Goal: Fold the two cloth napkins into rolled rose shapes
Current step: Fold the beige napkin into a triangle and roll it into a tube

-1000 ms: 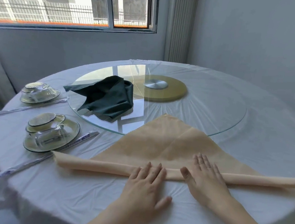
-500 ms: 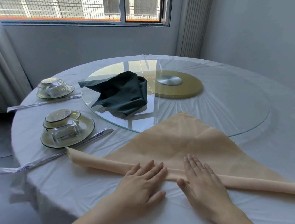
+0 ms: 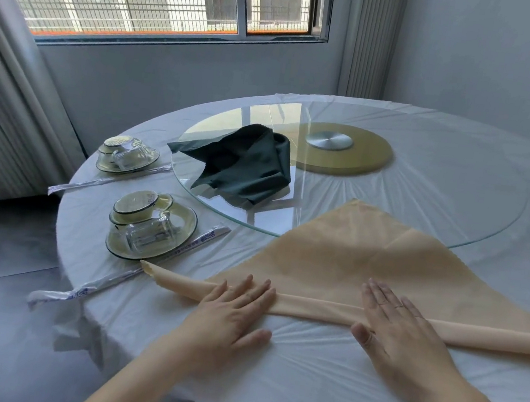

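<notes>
Along the near edge of the table (image 3: 272,386), my left hand (image 3: 231,312) and right hand (image 3: 397,335) press flat, fingers straight, gripping nothing, on the rolled hem of the beige napkin (image 3: 349,260); I should push evenly toward its far tip for a tight roll.

two bare forearms (image 3: 138,371) show, uncovered up to each wrist. the left hand (image 3: 231,312) has slim fingers. the right hand (image 3: 397,335) wears a thin pale ring (image 3: 399,305) on one middle finger, towards the fingertip side of the knuckle. the nails (image 3: 361,336) on both are short and plain.
</notes>
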Tool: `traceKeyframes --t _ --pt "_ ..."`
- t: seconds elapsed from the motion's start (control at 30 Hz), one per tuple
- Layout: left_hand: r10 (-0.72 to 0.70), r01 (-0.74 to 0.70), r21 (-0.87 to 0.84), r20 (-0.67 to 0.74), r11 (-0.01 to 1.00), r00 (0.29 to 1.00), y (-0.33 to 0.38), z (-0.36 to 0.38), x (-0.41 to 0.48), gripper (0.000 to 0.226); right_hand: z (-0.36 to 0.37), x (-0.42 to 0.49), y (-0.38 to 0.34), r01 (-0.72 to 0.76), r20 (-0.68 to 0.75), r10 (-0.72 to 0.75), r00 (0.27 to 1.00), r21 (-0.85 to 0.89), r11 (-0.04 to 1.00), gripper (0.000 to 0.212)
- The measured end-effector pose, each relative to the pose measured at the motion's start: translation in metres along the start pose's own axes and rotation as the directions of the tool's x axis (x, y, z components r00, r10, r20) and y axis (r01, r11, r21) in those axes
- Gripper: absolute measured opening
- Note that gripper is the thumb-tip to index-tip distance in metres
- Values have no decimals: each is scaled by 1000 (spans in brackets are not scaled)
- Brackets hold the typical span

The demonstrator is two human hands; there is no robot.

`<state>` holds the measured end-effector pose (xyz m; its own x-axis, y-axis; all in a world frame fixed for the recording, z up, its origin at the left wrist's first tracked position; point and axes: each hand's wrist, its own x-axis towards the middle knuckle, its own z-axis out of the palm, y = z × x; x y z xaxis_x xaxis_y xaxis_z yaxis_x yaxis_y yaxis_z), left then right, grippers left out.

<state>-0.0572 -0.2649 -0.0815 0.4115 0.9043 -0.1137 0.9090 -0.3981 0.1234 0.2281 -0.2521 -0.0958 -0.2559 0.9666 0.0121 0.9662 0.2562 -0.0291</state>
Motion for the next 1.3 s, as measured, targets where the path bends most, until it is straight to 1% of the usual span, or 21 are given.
traceKeyframes --t 0.07,0.1,0.17,0.23,0.33,0.53,0.67,0.73,0.77,0.8,0.83,0.87,0.9,0.93,0.97,1.03,1.07,1.1,1.2,1.27,1.3 --pt "-27 27 -5 -17 1000 999 -12 0 -3 86 -4 2 -1 20 5 -20 1000 4 1000 94" --pt "-40 39 -11 -25 999 999 -16 1 -4 87 -3 4 1 57 -45 -57 997 -3 998 104" --pt "-65 64 -24 -36 998 997 -23 2 -6 95 -7 1 0 58 -18 -58 998 7 998 117" --pt "-102 100 -31 -48 994 994 -27 2 -9 105 -10 1 0 58 13 -58 998 -9 998 121" --pt "-169 167 -35 -60 985 984 -36 1 -14 115 -9 -1 -1 47 -5 -47 999 9 999 122" --pt "-257 256 -50 -18 965 966 -52 -3 -21 123 -9 1 0 57 -5 -57 998 0 998 125" --pt "-316 315 -51 2 948 949 -60 -6 -26 128 -11 0 1 71 25 -71 997 26 997 130" --pt "-329 331 -70 39 941 944 -58 -9 -25 125 -12 1 2 73 28 -75 997 42 996 132" --pt "-344 347 -77 47 935 938 -57 -11 -24 118 -13 1 2 72 30 -73 997 49 996 133" --pt "-371 373 -80 37 924 928 -55 -14 -22 104 -13 1 2 69 33 -71 997 56 996 133" --pt "-407 405 -82 3 910 914 -51 -17 -20 88 -13 1 1 69 36 -71 997 59 996 135" --pt "-436 431 -79 -49 899 899 -46 -20 -17 78 -11 2 1 69 40 -71 997 59 996 136" --pt "-439 434 -70 -105 898 892 -37 -24 -13 74 -11 3 2 70 40 -73 997 61 996 136" --pt "-404 401 -50 -147 915 903 -25 -25 -9 76 -12 3 1 70 46 -73 996 69 995 135" --pt "-325 325 -28 -178 945 929 -10 -26 -3 79 -13 3 1 67 58 -72 996 88 994 127" --pt "-105 104 -15 -198 994 975 26 -23 8 82 -15 1 -2 53 70 -61 996 100 994 93" --pt "-14 11 -14 -194 1000 981 42 -20 12 78 -17 0 -3 41 80 -49 996 96 995 79" --pt "50 -53 -12 -185 999 981 55 -18 15 73 -18 0 -4 37 83 -45 996 102 994 73" --pt "106 -112 -11 -236 994 966 66 -10 18 62 -18 0 -1 69 44 -76 996 145 987 72" --pt "99 -116 -45 -278 992 955 60 -5 18 43 -17 -3 7 118 -33 -113 993 250 961 69" --pt "95 -124 -75 -309 990 946 56 -3 19 40 -17 -6 13 138 -73 -121 990 308 941 64"
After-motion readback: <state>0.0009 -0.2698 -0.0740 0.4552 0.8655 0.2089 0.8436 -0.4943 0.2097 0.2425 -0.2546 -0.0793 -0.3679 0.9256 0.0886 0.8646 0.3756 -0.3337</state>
